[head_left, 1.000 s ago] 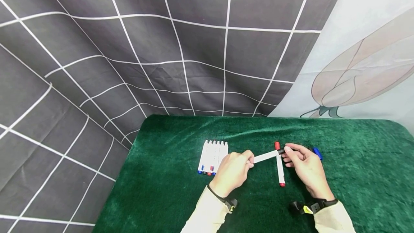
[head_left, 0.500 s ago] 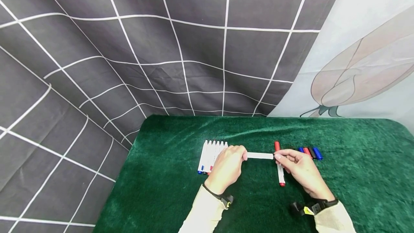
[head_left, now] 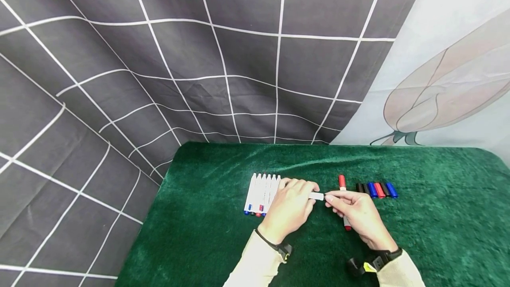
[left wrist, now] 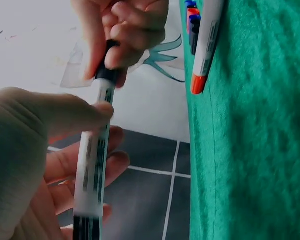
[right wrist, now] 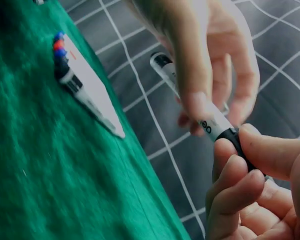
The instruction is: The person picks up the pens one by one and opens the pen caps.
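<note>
My left hand (head_left: 288,209) holds the white barrel of a black-capped marker (head_left: 317,196), thumb on one side and fingers on the other in the left wrist view. The thumb and fingers of my right hand (head_left: 356,214) pinch its black cap (left wrist: 106,70), which meets the barrel in both wrist views. Partly hidden under the right hand, a red-capped marker (head_left: 342,182) lies on the cloth. Beside the left hand several white markers (head_left: 255,194) without caps lie in a row, tips away from me, the nearest partly covered by that hand.
Right of the red-capped marker, several loose caps (head_left: 379,190) in black, blue and red lie side by side. Green cloth (head_left: 199,234) covers the table. Behind its far edge hangs a dark grid-patterned curtain (head_left: 247,56), with a pale printed one at right.
The right hand has moved left with the black cap, uncovering the row of caps. The left hand went left, then back right, and less of the barrel shows between the hands.
</note>
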Action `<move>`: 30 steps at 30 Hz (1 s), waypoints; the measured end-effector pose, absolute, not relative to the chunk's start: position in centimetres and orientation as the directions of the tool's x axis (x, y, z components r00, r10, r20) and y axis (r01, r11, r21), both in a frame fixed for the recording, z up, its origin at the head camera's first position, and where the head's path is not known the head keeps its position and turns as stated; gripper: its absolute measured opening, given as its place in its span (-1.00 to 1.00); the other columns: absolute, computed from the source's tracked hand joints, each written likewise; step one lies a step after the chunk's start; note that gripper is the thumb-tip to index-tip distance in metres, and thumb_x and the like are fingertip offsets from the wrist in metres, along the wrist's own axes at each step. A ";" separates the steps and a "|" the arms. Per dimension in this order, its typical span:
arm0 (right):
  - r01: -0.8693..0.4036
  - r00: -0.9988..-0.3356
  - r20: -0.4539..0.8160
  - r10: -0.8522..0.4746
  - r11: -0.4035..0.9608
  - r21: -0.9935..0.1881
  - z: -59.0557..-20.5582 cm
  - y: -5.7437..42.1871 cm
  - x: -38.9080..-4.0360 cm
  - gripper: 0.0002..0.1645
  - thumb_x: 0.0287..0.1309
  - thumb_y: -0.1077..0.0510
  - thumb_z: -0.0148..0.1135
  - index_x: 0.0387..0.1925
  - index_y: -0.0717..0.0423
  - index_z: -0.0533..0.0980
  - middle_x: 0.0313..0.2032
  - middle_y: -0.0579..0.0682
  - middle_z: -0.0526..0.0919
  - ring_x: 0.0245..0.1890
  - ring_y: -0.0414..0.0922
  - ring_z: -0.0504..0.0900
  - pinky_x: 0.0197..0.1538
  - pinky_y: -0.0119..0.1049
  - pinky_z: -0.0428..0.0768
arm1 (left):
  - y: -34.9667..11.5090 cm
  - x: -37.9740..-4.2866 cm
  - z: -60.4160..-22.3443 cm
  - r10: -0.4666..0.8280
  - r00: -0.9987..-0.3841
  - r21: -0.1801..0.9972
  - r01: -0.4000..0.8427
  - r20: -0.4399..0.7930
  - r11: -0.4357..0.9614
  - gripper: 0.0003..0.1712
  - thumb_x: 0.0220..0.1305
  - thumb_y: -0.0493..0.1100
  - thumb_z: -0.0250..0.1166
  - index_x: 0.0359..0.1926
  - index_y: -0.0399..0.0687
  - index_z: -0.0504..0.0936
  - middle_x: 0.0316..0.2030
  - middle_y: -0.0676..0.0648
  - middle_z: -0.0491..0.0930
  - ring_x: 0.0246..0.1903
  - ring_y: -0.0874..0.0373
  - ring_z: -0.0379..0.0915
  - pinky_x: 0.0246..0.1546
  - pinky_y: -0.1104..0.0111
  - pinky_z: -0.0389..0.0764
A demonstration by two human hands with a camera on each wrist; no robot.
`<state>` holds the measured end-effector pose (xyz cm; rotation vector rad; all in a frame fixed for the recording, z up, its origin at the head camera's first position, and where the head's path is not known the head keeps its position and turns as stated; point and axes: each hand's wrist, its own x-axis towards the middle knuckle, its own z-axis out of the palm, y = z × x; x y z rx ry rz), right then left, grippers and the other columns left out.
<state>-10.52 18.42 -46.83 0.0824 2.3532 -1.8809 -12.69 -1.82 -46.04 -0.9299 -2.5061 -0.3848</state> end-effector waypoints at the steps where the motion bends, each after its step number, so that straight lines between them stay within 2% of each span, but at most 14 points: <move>1: 0.116 -0.991 -0.128 -0.043 0.213 -0.970 -46.9 18.2 -10.5 -0.61 0.30 0.06 0.32 -0.07 0.35 0.65 -0.40 -0.06 0.74 -0.47 -0.23 0.59 -0.39 -0.34 0.56 | -1.7 -12.6 -46.1 0.556 -0.669 0.100 0.678 0.493 0.728 -0.71 0.28 -0.05 0.39 -0.01 0.10 0.58 -0.17 0.17 0.65 -0.10 0.28 0.57 0.10 0.28 0.40; 6: 0.104 -0.991 -0.117 -0.071 0.162 -0.981 -47.1 17.8 -10.3 -0.62 0.31 0.12 0.30 -0.08 0.41 0.64 -0.41 -0.09 0.73 -0.49 -0.26 0.58 -0.42 -0.36 0.55 | -1.3 -12.6 -46.3 0.583 -0.639 0.087 0.708 0.502 0.701 -0.78 0.31 -0.02 0.35 -0.05 0.10 0.64 -0.20 0.18 0.65 -0.14 0.31 0.59 0.05 0.37 0.44; 13: 0.138 -0.985 -0.148 -0.093 0.110 -0.984 -46.8 18.0 -10.2 -0.63 0.36 0.11 0.25 -0.15 0.43 0.62 -0.49 -0.16 0.62 -0.53 -0.31 0.51 -0.50 -0.43 0.48 | -1.2 -12.5 -46.4 0.601 -0.626 0.084 0.724 0.497 0.685 -0.83 0.35 0.01 0.31 -0.15 0.09 0.69 -0.33 0.17 0.63 -0.29 0.31 0.61 -0.21 0.45 0.56; 23: 0.154 -0.974 -0.169 -0.153 0.109 -0.982 -46.7 18.5 -10.3 -0.64 0.39 0.09 0.22 -0.17 0.40 0.62 -0.46 -0.15 0.65 -0.54 -0.31 0.50 -0.53 -0.41 0.45 | -1.4 -12.5 -46.4 0.632 -0.599 0.038 0.740 0.492 0.671 -0.82 0.38 0.03 0.28 -0.15 0.10 0.72 -0.37 0.16 0.59 -0.32 0.30 0.58 -0.24 0.44 0.54; 30: 0.133 -0.972 -0.155 -0.175 0.129 -0.983 -46.6 18.6 -10.2 -0.61 0.38 0.10 0.22 -0.09 0.43 0.60 -0.42 -0.11 0.67 -0.51 -0.28 0.52 -0.48 -0.38 0.50 | -1.5 -12.5 -46.4 0.639 -0.604 0.051 0.745 0.476 0.665 -0.84 0.39 0.01 0.26 -0.21 0.09 0.70 -0.41 0.14 0.56 -0.37 0.28 0.56 -0.26 0.42 0.55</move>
